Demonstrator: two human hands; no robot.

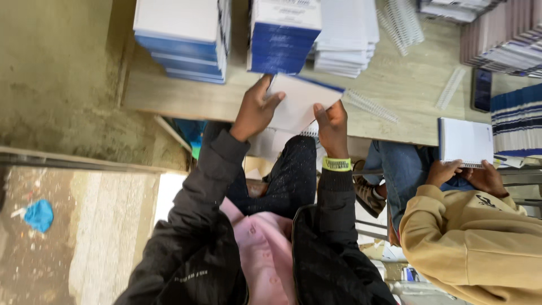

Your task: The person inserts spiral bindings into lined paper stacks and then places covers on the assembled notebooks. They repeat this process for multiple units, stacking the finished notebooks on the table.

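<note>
Head view: your left hand (255,110) and right hand (332,125) both clamp a white notebook (299,101), fingers curled over its edges, at the near rim of the wooden table (395,85). Blue-covered stacks (282,42) sit just beyond it, and a loose spiral coil (370,105) lies beside your right hand.

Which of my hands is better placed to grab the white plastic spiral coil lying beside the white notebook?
Probably the right hand: the white plastic spiral coil lies just beside it, while the left hand holds the white notebook farther away.
</note>
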